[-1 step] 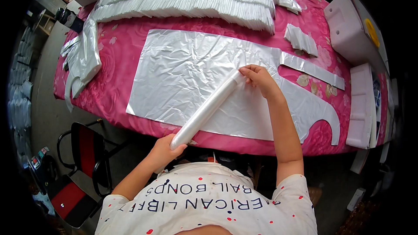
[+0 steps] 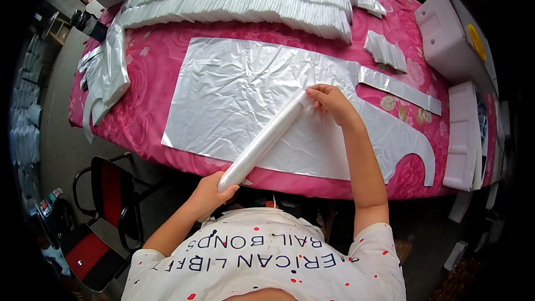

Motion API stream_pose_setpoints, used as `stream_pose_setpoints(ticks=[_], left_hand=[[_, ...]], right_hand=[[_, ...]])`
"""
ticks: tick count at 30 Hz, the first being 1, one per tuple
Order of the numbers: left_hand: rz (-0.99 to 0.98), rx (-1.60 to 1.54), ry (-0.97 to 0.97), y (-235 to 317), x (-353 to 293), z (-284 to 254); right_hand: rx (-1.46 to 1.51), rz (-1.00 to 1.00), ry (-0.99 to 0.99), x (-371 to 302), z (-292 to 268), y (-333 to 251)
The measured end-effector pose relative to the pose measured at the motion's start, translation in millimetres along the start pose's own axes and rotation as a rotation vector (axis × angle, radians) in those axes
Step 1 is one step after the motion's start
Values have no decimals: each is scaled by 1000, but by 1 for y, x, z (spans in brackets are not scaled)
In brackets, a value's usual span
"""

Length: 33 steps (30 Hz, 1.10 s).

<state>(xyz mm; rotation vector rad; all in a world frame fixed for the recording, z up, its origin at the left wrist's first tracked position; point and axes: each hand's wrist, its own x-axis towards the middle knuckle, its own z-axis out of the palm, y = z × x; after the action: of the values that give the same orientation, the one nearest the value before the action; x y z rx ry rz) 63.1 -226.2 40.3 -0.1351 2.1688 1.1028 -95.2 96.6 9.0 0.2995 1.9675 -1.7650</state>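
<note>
A long, narrow folded white plastic bag [image 2: 264,139] slants between my hands, from the table's near edge up to the right. Its lower end is gripped by my left hand [image 2: 207,196], thumb on top. My right hand [image 2: 333,103] pinches the upper end between thumb and fingers. Under it, flat silvery-white plastic carrier bags [image 2: 217,86] lie spread out, their handle loops [image 2: 401,90] toward the right. I cannot tell how many are layered there. The palm side of my left hand is hidden.
A pink floral tablecloth [image 2: 150,86] covers the table. Rows of folded bags [image 2: 239,8] line the back, a small bundle [image 2: 384,51] lies at right, more bags [image 2: 111,78] hang at left. Foam boxes [image 2: 462,134] flank the right; a black-and-red chair [image 2: 108,189] stands lower left.
</note>
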Motion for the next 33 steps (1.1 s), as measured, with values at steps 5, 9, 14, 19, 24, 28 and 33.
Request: stream_pose_setpoints(ticks=[5, 9, 14, 19, 24, 28, 33], left_hand=[[33, -1, -13, -6, 1, -2], [-18, -21, -53, -8, 2, -2], [-82, -48, -142, -17, -1, -10], [-260, -488, -595, -74, -7, -37], [-223, -382, -860, -120, -13, -71], [-67, 19, -816, -84, 9, -87], [487, 458, -420, 36, 53, -66]], right_hand=[[-18, -33, -153, 4, -2, 1], [-38, -58, -172, 4, -2, 3], [-165, -128, 72, 4, -9, 2], [-400, -270, 550, 18, -85, 22], [-550, -289, 735, 13, -146, 44], [-460, -335, 669, 12, -144, 49], [-369, -375, 468, 18, -80, 19]])
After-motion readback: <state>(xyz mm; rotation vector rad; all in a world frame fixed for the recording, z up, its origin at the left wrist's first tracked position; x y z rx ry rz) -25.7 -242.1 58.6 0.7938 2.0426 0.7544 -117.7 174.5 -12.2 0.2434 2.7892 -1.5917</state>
